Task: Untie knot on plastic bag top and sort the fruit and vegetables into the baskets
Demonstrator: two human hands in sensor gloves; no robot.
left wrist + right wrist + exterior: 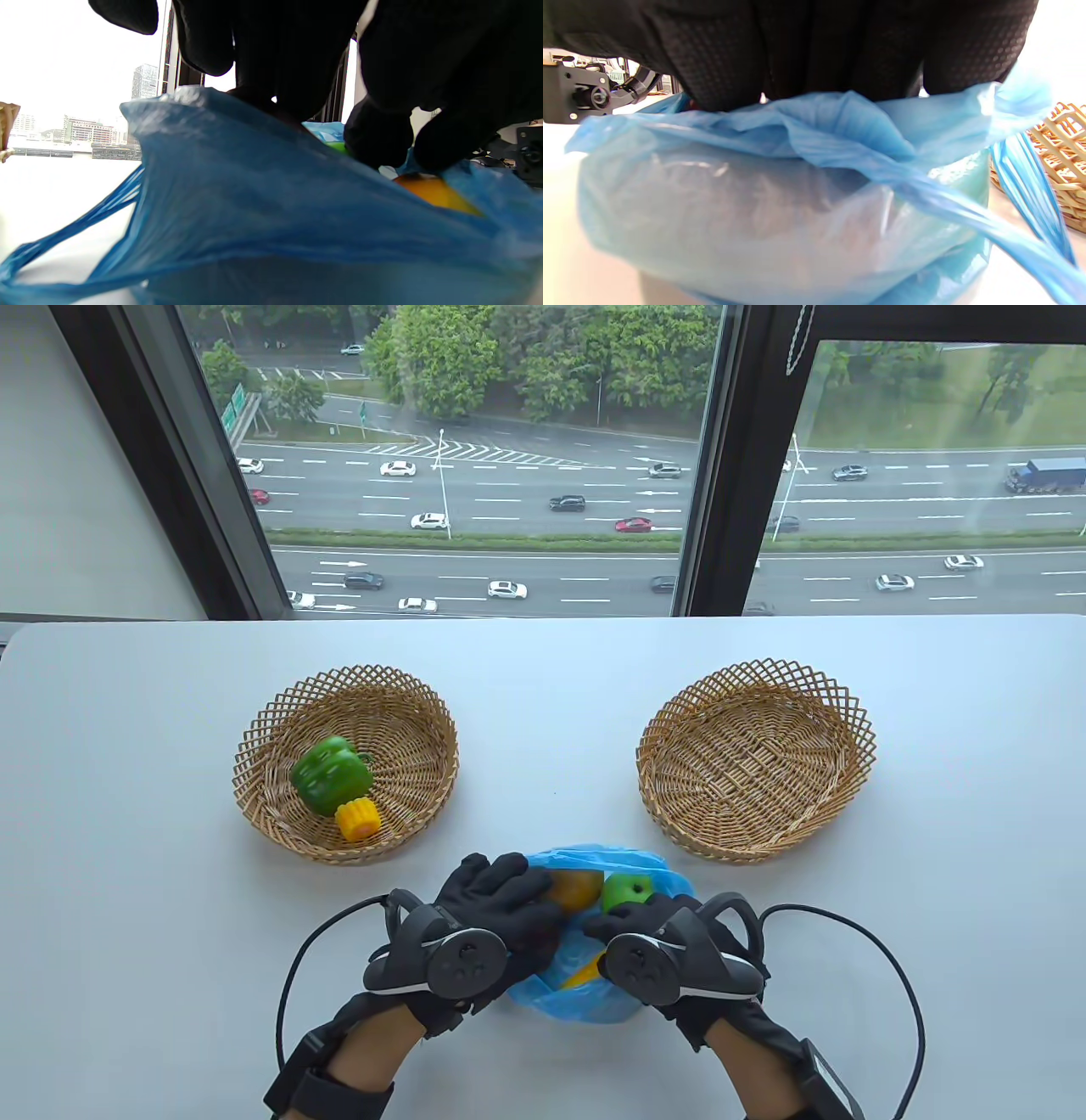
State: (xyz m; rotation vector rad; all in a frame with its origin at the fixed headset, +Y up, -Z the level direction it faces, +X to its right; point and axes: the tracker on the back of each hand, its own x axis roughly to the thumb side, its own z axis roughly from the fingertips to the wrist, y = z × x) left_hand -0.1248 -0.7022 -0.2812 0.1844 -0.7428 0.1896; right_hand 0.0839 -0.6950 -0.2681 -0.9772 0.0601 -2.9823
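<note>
Blue bag [585, 997], lower centre: thin, slippery film. Both hands' fingers [501, 882] curl in its open mouth; grab the firm green apple [626, 889], not film.

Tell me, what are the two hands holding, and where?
Both hold the blue plastic bag at its open top: left hand at the left rim, right hand at the right rim. Whether the fingers also grip fruit inside cannot be told.

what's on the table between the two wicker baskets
In the table view, the stretch between the left basket and the right basket is bare white table; the blue bag sits nearer the person.
</note>
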